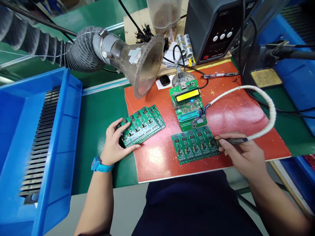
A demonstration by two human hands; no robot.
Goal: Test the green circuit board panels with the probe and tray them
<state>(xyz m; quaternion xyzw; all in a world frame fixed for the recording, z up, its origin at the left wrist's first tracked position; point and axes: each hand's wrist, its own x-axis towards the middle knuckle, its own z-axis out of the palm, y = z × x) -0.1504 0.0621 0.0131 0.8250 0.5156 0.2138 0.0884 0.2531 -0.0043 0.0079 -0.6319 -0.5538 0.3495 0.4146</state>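
Note:
My left hand (117, 141) wears a blue watch and has its fingers wrapped round the left end of a stack of green circuit boards (144, 126). My right hand (242, 152) pinches a dark probe (235, 141) at the right edge of a single green board (195, 146), which lies flat on the red mat (157, 164). From the probe, a white wrapped cable (272, 111) curves back to a programmer board (188, 105) with a lit yellow display. The probe's tip is hidden by my fingers.
At the left stands a blue bin (67, 131) with a black slotted rack (41, 141). A fume funnel (147, 65) hangs over the mat's back left. Behind are a soldering station (216, 29), a pen (221, 75) and a clear container (164, 16). A sponge (265, 77) lies at the right.

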